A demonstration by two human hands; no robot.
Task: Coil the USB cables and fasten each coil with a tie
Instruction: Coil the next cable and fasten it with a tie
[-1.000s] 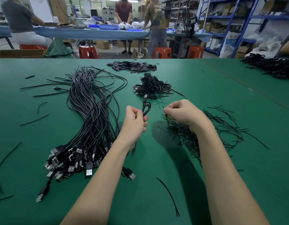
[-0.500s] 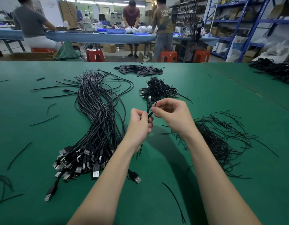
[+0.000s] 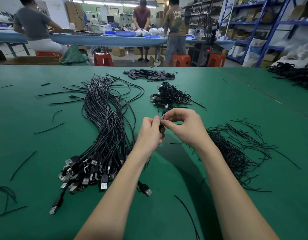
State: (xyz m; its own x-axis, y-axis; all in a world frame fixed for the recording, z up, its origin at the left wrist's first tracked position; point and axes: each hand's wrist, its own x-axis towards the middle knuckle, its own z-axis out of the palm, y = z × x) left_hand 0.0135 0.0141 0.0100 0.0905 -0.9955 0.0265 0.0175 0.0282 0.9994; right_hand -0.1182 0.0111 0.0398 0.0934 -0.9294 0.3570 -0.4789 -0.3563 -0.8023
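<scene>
My left hand point(image 3: 150, 134) grips a small coiled black USB cable point(image 3: 165, 110) above the green table point(image 3: 219, 104); the coil is mostly hidden in my fingers and one plug sticks up behind. My right hand point(image 3: 182, 129) meets it from the right and pinches a thin black tie point(image 3: 162, 117) against the coil. A thick bundle of loose USB cables point(image 3: 104, 129) lies to the left, plugs toward me. A heap of loose black ties point(image 3: 236, 149) lies to the right. Finished tied coils point(image 3: 168, 97) are piled just beyond my hands.
A single USB plug point(image 3: 146, 189) lies under my left forearm and a stray tie point(image 3: 186, 212) lies near me. Flat black pieces point(image 3: 149, 75) are heaped at the far edge. More cables point(image 3: 295, 75) sit at far right. People work at a blue table point(image 3: 98, 38) behind.
My right hand left the tie heap with a tie and came left to the coil in my left hand. Both hands now meet at the coil.
</scene>
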